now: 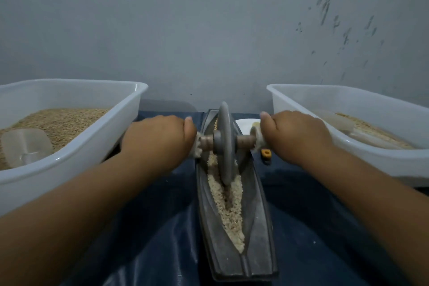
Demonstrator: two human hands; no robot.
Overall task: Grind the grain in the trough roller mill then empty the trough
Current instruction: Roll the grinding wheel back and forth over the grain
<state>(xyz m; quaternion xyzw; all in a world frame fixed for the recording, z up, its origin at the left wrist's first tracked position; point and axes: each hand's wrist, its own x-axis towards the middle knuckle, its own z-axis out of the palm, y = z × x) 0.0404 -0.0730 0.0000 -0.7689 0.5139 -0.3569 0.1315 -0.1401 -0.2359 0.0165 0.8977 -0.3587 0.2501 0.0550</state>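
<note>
Nearest, a dark metal trough (pixel 257 248), long and boat-shaped, lying lengthwise on a dark blue cloth (pixel 308 234) over the worktop. Inside its groove, a pale strip of cracked grain (pixel 232 213), parted along the middle where the wheel stands. Upright in the groove, about halfway along, a grey roller wheel (pixel 224 144), edge down in the grain, on a wooden axle (pixel 246 140) running crosswise.

Left hand (pixel 160 139), grip clenched round the left end of the axle, knuckles up, thumb towards the wheel. Right hand (pixel 297 134), grip clenched round the right end in the same manner. Both forearms reaching in from the bottom corners.

Just right of the trough, below the right hand, a small orange object (pixel 266 153) on the cloth; too small to identify. Behind the wheel, a white dish (pixel 243 124), mostly hidden.

On the left, a white plastic tub (pixel 69 162) holding whole brown grain (pixel 62 123) and a translucent scoop (pixel 25 146) lying on it. On the right, a matching tub (pixel 383 160) holding a thinner layer of paler grain (pixel 371 132) and a second translucent scoop (pixel 341 126).

Beyond, a plain grey wall (pixel 209 30), scuffed with dark marks on the right.
</note>
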